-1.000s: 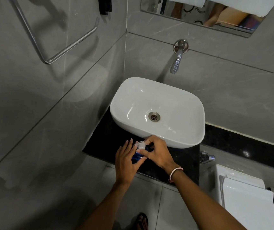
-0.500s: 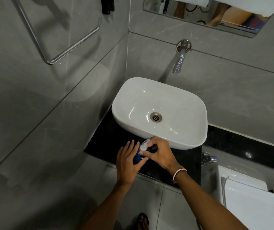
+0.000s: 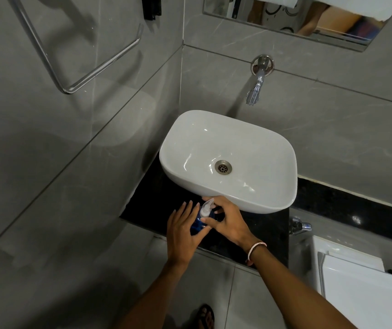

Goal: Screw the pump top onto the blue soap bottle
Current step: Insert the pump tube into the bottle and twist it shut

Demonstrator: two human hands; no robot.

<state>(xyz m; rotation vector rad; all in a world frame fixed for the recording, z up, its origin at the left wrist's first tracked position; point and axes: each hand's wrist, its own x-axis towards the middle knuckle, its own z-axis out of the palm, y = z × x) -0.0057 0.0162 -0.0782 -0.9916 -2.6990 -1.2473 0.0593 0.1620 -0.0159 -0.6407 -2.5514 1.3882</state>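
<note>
The blue soap bottle point(image 3: 198, 224) stands on the black counter point(image 3: 152, 205) just in front of the white basin. A clear pump top point(image 3: 206, 207) sits on the bottle's neck, its nozzle pointing up and away. My left hand point(image 3: 182, 231) wraps the bottle's left side with fingers spread along it. My right hand point(image 3: 227, 220) pinches the pump's collar between thumb and fingers from the right. Most of the bottle's body is hidden by both hands.
A white basin point(image 3: 271, 195) sits on the counter right behind the hands, with a wall tap point(image 3: 256, 87) above it. A chrome towel rail point(image 3: 83, 79) hangs on the left wall. A small tap point(image 3: 300, 225) and a white toilet lid point(image 3: 361, 290) lie to the right.
The pump top's nozzle has turned and now points up toward the basin. My right hand's fingers have shifted around the collar. My left hand stays on the bottle.
</note>
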